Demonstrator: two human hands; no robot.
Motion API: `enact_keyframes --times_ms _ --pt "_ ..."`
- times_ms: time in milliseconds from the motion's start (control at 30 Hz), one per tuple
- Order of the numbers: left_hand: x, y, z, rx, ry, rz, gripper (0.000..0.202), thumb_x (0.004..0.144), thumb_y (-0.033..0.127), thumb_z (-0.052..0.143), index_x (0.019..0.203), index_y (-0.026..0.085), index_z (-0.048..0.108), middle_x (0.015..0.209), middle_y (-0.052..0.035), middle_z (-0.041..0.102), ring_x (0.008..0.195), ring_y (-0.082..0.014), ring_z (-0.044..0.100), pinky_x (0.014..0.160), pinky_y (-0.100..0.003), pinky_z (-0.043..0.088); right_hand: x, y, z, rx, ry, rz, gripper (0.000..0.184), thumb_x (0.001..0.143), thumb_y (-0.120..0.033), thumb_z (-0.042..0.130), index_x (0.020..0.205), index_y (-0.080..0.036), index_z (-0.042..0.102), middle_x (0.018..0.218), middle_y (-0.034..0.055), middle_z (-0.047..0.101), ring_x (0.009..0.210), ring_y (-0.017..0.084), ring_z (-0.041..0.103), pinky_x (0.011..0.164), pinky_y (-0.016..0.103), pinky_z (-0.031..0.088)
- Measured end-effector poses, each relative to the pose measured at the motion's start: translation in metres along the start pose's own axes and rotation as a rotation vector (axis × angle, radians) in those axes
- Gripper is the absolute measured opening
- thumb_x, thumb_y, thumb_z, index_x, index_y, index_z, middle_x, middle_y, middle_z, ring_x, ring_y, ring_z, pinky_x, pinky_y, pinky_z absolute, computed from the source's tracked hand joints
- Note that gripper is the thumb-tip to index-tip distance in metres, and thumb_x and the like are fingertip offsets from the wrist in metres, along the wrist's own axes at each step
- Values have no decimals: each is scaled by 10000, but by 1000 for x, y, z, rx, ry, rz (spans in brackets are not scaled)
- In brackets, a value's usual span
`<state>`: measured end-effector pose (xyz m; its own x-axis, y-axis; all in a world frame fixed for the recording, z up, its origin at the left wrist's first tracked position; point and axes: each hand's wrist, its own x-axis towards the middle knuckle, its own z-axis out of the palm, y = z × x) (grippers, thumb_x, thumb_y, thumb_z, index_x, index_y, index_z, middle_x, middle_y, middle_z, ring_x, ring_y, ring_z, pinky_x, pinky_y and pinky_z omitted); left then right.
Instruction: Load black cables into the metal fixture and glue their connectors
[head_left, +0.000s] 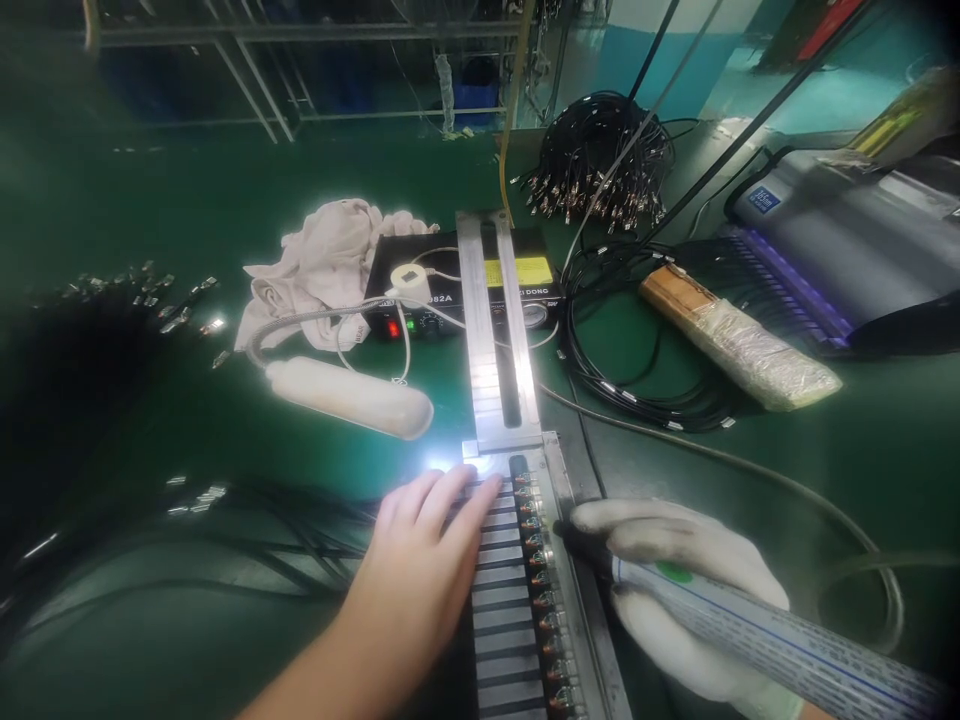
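My bare left hand (427,545) lies on a slotted metal fixture (510,620), fingers stretched out over its top end. Black cables lie side by side in the slots, their small metal terminals (551,620) in a row along the right side. My right hand (697,560), in a white glove, is closed around a pale printed tube (757,620) with a black tip. The tip points left, close to the fixture's right rail; whether it touches is unclear. Under my left fingertips, details are hidden.
A lit white lamp (349,397) on a bent neck stands left of a black control box (442,270). A crumpled cloth (322,265), coiled black cables (645,390), a plastic-wrapped block (757,345) and a machine with purple light (847,230) lie around. Cable bundles (82,340) fill the left.
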<state>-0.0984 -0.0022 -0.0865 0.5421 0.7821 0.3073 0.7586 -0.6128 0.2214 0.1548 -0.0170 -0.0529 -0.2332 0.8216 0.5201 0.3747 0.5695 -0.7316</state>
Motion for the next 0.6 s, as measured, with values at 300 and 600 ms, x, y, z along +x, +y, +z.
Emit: enact_keyframes --times_ms 300,600 --pt "-1 -1 2 5 -12 0 448 974 114 370 1400 204 477 1328 -108 560 1168 -290 494 919 -458 445 -2 0 2 24 32 40 258 761 -72 669 988 -193 652 1061 85 739 924 238 735 808 338 640" --pt "0 -1 0 13 -4 6 441 975 121 363 1390 205 488 1317 -108 572 1153 -284 511 899 -447 463 -1 3 4 38 39 44 248 783 -82 684 1004 -189 647 1086 82 730 960 230 724 835 325 628"
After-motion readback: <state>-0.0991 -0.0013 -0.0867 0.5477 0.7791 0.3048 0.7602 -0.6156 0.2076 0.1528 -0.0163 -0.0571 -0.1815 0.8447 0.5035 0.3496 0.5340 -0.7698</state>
